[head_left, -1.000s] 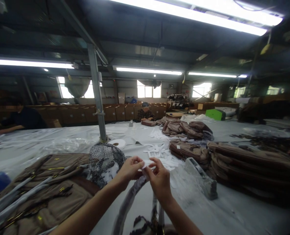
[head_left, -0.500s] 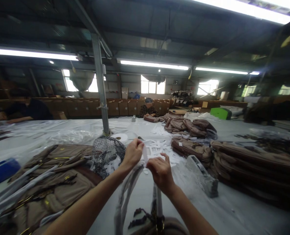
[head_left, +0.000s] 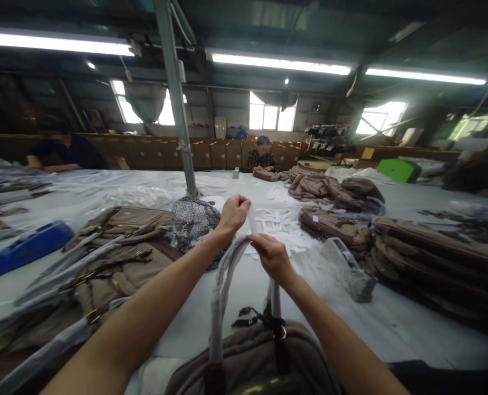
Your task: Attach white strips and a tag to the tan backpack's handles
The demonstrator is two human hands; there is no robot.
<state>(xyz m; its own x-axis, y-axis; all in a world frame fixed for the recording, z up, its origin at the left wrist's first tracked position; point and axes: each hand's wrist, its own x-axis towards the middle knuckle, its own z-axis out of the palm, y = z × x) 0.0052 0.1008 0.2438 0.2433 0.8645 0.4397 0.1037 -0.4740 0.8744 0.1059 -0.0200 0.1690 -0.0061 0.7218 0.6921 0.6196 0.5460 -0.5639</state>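
Note:
A brown handbag (head_left: 256, 354) stands right in front of me, its two handles (head_left: 217, 315) covered in pale wrapping and rising to a peak. My left hand (head_left: 235, 213) is closed in a pinch above that peak, holding the upper end of a short white strip (head_left: 252, 220). Lower and to the right, my right hand (head_left: 272, 258) pinches the top of the handles, where the strip's lower end meets them. Its fingertips partly hide the join. Dark tassel-like pulls (head_left: 246, 318) hang beside the right handle base.
Brown bags lie at left (head_left: 124, 280) and are stacked at right (head_left: 428, 263). A grey tape dispenser (head_left: 351, 274), a blue dispenser (head_left: 29, 247), white strips (head_left: 274, 225) and a black-and-white mesh bundle (head_left: 194, 225) lie around. A metal post (head_left: 178, 99) rises behind. Co-workers sit across the table.
My view has tilted down, showing more of the handbag. Both hands stay near the handle tops; the right hand now meets them, and the white strip stretches upward from there to my left hand.

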